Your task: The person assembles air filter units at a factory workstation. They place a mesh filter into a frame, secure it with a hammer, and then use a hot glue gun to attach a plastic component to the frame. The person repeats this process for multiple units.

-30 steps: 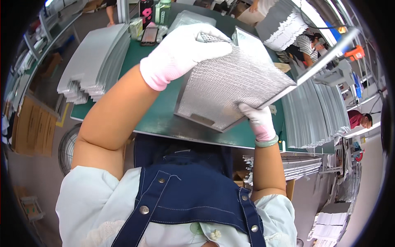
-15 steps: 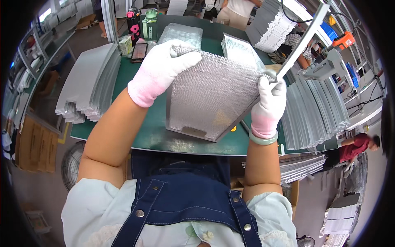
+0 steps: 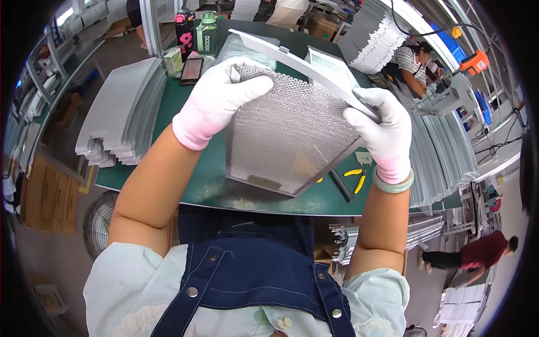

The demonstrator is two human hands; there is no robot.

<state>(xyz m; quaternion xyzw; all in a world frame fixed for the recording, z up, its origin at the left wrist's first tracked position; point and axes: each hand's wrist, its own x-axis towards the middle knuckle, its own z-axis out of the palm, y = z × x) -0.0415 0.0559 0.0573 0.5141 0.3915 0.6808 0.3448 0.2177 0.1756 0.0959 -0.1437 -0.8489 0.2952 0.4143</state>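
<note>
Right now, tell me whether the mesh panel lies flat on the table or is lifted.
Lifted and tilted: both gloved hands, left hand and right hand, grip the mesh panel at its upper edge above the green table.

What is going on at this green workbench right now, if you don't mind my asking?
A person in white gloves holds a silver metal mesh filter panel tilted up over the green workbench. The left hand grips its upper left corner, and the right hand grips the right side, where a flat grey metal frame strip lies along the panel's top edge. Stacks of similar grey panels lie to the left, and yellow-handled pliers rest on the bench.
</note>
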